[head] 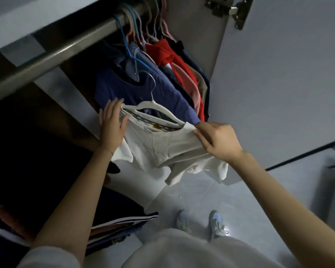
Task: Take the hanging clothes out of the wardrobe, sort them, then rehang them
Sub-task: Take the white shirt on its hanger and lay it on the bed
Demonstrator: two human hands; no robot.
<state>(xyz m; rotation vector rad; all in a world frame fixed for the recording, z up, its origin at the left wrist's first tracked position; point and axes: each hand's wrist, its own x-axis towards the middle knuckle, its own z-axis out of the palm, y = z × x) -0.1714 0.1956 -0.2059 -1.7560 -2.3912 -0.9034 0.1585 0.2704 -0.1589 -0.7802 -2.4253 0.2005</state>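
Past your grey top point(182, 250), your right hand point(219, 140) pinches the white shirt point(162, 147) on its white hanger point(155, 107). Your left hand point(111, 124) lies flat and open on it, just in front of the hanging blue shirt point(120, 88).

Both hands hold a white T-shirt point(162, 146) on a white plastic hanger point(155, 106) — left hand point(111, 124) flat against one shoulder, right hand point(219, 140) pinching the other — below the metal wardrobe rail point(52, 53).

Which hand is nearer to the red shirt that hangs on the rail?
Right. The right hand pinches one shoulder of the white shirt, just below the red shirt. The left hand touches the other shoulder, farther away.
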